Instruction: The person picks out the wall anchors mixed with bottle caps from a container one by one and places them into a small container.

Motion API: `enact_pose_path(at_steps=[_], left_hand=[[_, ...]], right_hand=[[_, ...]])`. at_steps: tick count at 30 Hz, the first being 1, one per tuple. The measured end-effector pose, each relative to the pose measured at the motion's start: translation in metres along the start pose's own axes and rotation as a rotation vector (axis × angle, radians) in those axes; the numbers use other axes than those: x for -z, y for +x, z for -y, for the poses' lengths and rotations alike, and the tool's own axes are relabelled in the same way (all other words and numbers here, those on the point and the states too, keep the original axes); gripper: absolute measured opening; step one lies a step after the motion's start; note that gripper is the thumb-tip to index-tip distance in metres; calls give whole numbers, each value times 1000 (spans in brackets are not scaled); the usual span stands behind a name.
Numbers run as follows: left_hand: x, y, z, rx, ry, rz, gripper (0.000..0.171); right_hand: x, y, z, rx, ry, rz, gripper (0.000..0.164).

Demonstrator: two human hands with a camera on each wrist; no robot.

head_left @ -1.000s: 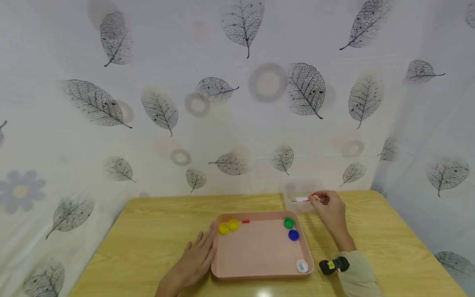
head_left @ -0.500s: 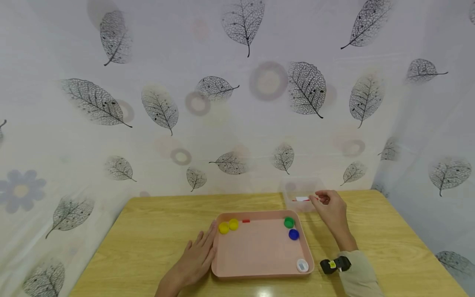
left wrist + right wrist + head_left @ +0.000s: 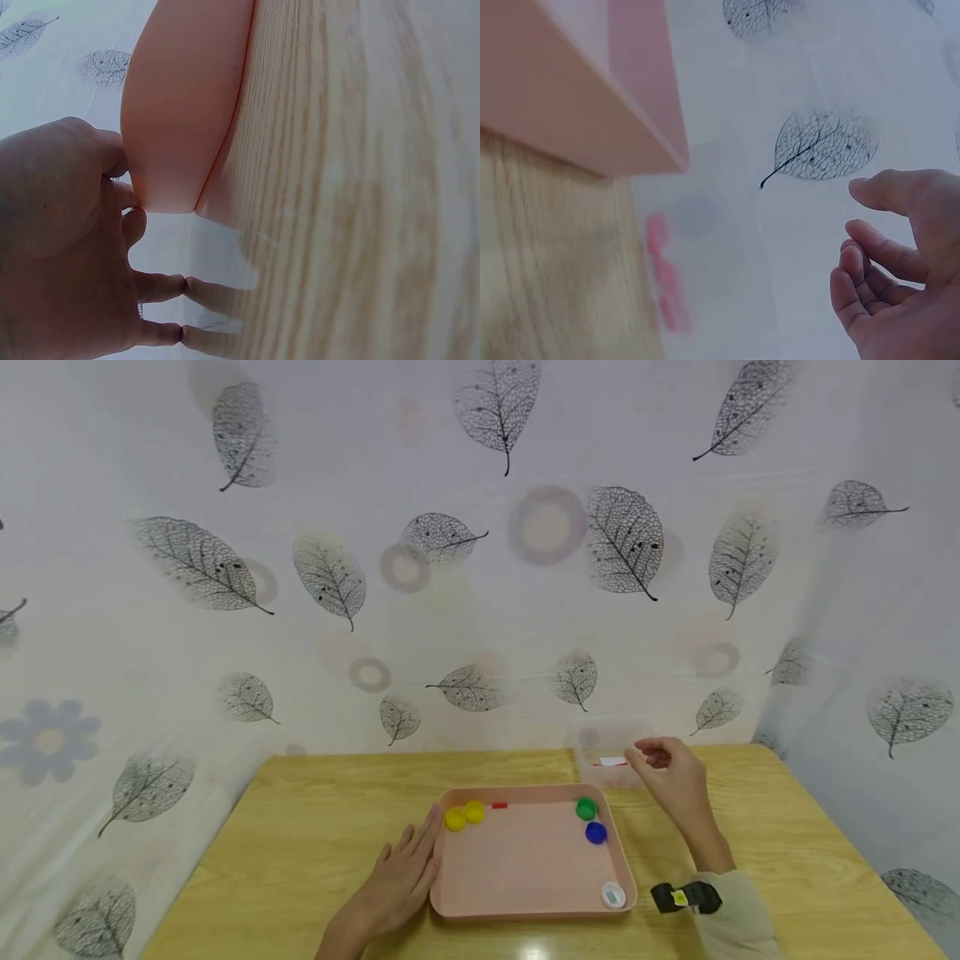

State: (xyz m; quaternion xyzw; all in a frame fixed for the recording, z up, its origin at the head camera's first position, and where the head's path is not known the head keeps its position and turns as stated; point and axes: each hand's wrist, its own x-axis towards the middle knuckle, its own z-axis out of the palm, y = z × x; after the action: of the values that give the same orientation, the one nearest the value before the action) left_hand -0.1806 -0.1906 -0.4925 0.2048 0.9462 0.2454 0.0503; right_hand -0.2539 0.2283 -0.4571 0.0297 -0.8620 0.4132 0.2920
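Observation:
My left hand [image 3: 393,885] lies along the left side of a shallow pink tray [image 3: 525,868], fingers extended and touching its rim. In the left wrist view, its fingers meet the wall of the tray [image 3: 184,97]. My right hand [image 3: 675,783] is at the right edge of a translucent plastic box [image 3: 596,779] behind the tray. The right wrist view shows a gap between its thumb and loosely bent fingers [image 3: 885,251], with nothing held. A white piece [image 3: 612,762] with red beside it lies in the box. Blurred red pieces [image 3: 660,255] show through the box wall.
In the tray are two yellow caps [image 3: 455,819], a small red piece [image 3: 500,806], a green cap [image 3: 587,809], a blue cap [image 3: 596,832] and a round white item [image 3: 612,895]. A leaf-patterned curtain [image 3: 465,610] stands behind the wooden table [image 3: 322,827].
The red piece at my right fingertips over the box no longer shows there. My right hand has shifted slightly up and right. My left hand stays against the tray.

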Motion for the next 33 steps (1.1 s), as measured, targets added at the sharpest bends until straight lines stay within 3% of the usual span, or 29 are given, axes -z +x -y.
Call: enact_pose_path(at_steps=[6, 11, 15, 22, 27, 33], left_hand=[[1, 0, -2, -2, -18, -1, 59], [2, 0, -3, -9, -12, -12, 59], [3, 1, -4, -15, -13, -27, 59], [1, -1, 0, -2, -9, -4, 59], [-1, 2, 3, -28, -5, -29, 59], [1, 3, 4, -16, -13, -18, 59]], right_hand=[[-1, -3, 24, 32, 13, 35, 22], [-10, -7, 40, 37, 24, 113, 21], [-23, -13, 49, 47, 52, 163, 20], [-53, -33, 60, 139, 120, 197, 20], [-73, -44, 64, 96, 157, 239, 19], [-93, -51, 72, 103, 6, 293, 18]])
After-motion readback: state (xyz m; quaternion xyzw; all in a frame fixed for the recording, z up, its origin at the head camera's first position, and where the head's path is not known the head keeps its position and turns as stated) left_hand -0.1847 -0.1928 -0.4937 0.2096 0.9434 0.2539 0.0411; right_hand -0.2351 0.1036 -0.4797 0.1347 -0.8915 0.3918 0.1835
